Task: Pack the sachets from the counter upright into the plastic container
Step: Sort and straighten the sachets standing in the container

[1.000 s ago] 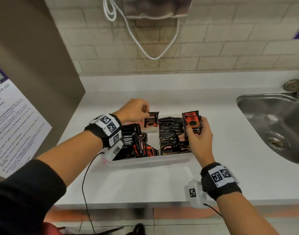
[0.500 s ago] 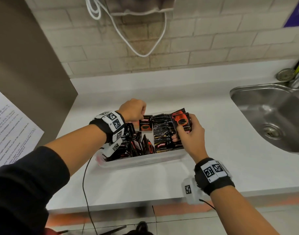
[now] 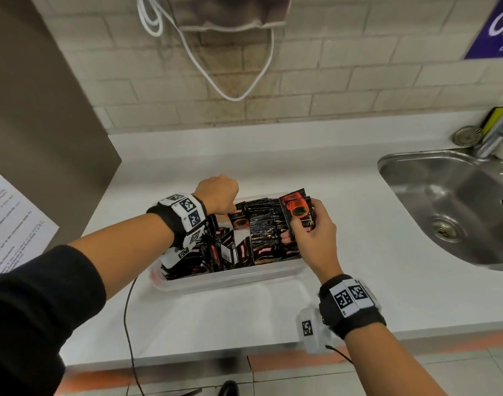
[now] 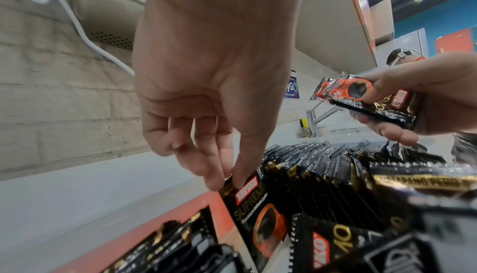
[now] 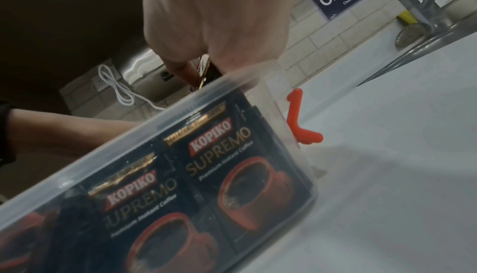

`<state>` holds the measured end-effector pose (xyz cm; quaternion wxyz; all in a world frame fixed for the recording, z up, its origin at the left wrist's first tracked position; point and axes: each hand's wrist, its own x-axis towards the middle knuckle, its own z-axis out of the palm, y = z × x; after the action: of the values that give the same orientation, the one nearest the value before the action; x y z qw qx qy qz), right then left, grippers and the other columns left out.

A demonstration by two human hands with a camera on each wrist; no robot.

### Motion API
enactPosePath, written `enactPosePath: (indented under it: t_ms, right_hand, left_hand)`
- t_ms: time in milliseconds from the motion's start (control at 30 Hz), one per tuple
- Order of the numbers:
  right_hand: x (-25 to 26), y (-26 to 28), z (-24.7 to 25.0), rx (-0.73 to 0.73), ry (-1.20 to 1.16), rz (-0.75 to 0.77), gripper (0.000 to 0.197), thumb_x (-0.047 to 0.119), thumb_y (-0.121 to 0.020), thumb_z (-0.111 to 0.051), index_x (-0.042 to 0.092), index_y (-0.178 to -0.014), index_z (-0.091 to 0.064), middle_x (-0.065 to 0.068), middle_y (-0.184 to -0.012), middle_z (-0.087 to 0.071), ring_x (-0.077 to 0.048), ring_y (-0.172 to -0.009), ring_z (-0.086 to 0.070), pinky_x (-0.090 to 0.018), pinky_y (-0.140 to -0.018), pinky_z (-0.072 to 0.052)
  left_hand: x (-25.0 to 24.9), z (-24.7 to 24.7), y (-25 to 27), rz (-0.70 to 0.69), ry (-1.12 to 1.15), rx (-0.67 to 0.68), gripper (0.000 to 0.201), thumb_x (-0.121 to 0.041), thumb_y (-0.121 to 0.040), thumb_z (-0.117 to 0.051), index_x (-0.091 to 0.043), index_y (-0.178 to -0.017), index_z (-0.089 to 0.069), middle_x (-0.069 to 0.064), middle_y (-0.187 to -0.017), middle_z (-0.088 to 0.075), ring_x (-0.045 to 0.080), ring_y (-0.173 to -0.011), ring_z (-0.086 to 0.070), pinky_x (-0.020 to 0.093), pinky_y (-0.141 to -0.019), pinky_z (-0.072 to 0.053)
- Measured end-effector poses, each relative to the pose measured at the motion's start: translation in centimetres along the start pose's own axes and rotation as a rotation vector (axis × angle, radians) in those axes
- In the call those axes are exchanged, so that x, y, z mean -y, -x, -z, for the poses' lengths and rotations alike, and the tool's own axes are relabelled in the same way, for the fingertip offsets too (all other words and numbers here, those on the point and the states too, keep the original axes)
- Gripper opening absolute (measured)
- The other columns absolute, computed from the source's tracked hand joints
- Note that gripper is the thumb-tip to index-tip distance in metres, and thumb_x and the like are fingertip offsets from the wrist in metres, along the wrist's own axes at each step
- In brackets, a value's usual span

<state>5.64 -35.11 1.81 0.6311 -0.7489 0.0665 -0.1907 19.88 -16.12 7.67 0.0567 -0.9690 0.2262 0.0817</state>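
While left hand (image 4: 206,98) pinches boxed sachet (image 4: 258,212), right hand (image 3: 316,238) holds 2 sachets (image 3: 297,208).

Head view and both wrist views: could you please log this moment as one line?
left hand pinches upright sachet in plastic container | right hand holds spare sachets above packed row
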Motion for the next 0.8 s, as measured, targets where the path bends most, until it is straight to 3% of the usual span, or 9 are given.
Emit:
enactPosePath:
  t_ms: [233,467,633,800]
  right_hand:
    - [0.0,-0.1,0.0,0.002,-0.007,-0.008,0.025,0.004,-0.093,-0.057,0.015,-0.116,-0.056,-0.009,-0.092,-0.070,-0.024,-0.062,-0.074,-0.042,-0.062,-0.063]
    - [-0.1,0.0,0.0,-0.007,-0.027,-0.010,0.027,0.005,-0.093,-0.058,0.018,-0.117,-0.057,-0.002,-0.089,-0.070,-0.025,-0.062,-0.074,-0.043,-0.061,-0.063]
    - [-0.3,-0.1,0.0,-0.009,-0.034,-0.010,0.029,0.006,-0.093,-0.060,0.021,-0.118,-0.057,0.004,-0.087,-0.072,-0.023,-0.062,-0.073,-0.041,-0.062,-0.063]
    - [-0.2,-0.2,-0.1,-0.020,-0.067,-0.025,0.031,0.007,-0.091,-0.064,0.026,-0.114,-0.058,-0.001,-0.084,-0.073,-0.025,-0.062,-0.072,-0.044,-0.063,-0.063]
  left_hand:
    - [0.0,0.9,-0.1,-0.018,-0.130,0.057,0.033,-0.026,-0.084,-0.077,-0.016,-0.069,-0.050,-0.001,-0.070,-0.050,0.019,-0.063,-0.053,0.031,-0.055,-0.042]
    - [-0.8,0.9,-0.3,-0.044,-0.154,0.016,0.027,-0.038,-0.088,-0.074,-0.015,-0.084,-0.061,-0.002,-0.079,-0.054,0.024,-0.078,-0.059,0.033,-0.064,-0.046]
    - [-0.1,1.8,0.2,-0.041,-0.068,-0.021,0.033,-0.047,-0.087,-0.072,-0.015,-0.087,-0.065,0.000,-0.086,-0.063,0.024,-0.082,-0.063,0.035,-0.068,-0.051]
    - [0.4,3.7,1.7,-0.059,0.181,-0.094,0.027,-0.045,-0.090,-0.067,-0.024,-0.076,-0.059,-0.009,-0.077,-0.057,0.019,-0.079,-0.057,0.029,-0.061,-0.037]
